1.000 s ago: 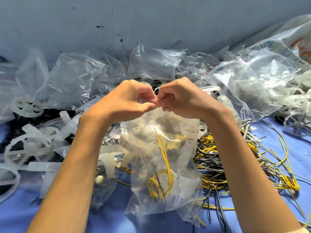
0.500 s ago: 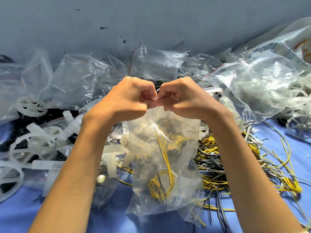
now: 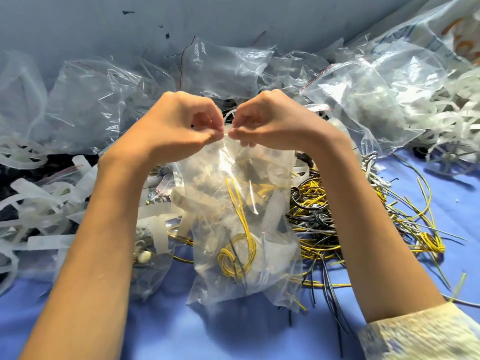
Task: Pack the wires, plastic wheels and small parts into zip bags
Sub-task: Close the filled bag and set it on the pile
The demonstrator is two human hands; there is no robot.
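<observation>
A clear zip bag (image 3: 244,229) hangs upright in the middle, its bottom on the blue cloth. Inside it are coiled yellow wire, dark wire and white plastic pieces. My left hand (image 3: 176,126) and my right hand (image 3: 270,123) both pinch the bag's top edge, fingertips almost touching at the centre of the seal. A heap of loose yellow, grey and black wires (image 3: 337,219) lies right of the bag. White plastic wheels and strips (image 3: 39,203) are piled at the left.
Several clear zip bags (image 3: 98,105) are heaped along the grey wall behind my hands. More white wheels and strips (image 3: 446,120) lie at the far right. Another filled bag (image 3: 148,258) lies left of the held one. Blue cloth (image 3: 233,333) shows in front.
Both hands stay pinched together on the bag's top edge. They have lifted a little and their fingertips have shifted along the seal; the bag hangs much as before.
</observation>
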